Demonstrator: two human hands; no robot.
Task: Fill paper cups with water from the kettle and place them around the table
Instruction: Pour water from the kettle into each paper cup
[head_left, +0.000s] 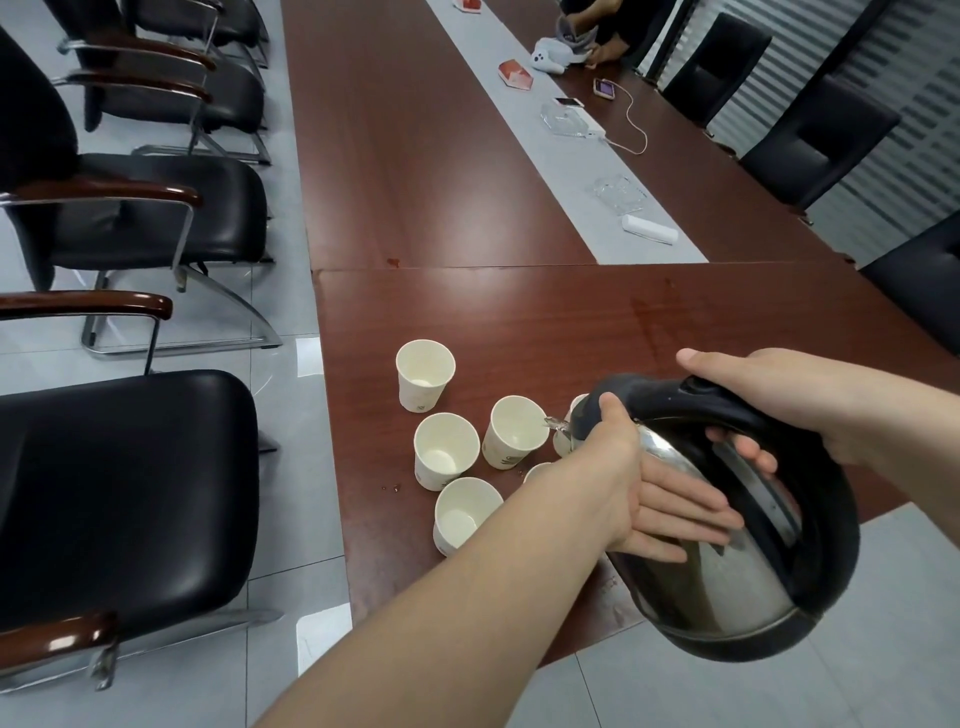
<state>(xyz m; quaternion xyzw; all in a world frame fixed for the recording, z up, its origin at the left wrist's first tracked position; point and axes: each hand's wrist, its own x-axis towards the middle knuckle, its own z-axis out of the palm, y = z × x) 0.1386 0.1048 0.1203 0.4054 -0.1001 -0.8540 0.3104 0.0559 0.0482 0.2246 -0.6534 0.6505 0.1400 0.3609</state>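
Gripping the kettle (727, 571) by its black handle at lower right, right hand (789, 410) with fingers curled round it. Pressing the steel side with the left hand (660, 504), fingers straight and flat. Tipped leftward, spout at the rim of a paper cup (514, 431) among other cups (445, 449) on the brown surface (519, 322), lower centre.

Tilted kettle (727, 587) w/ spout (557, 425) over cup (511, 434)

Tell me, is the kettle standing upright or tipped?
Tipped. The kettle leans spout-down toward a paper cup, and water shows at the spout.
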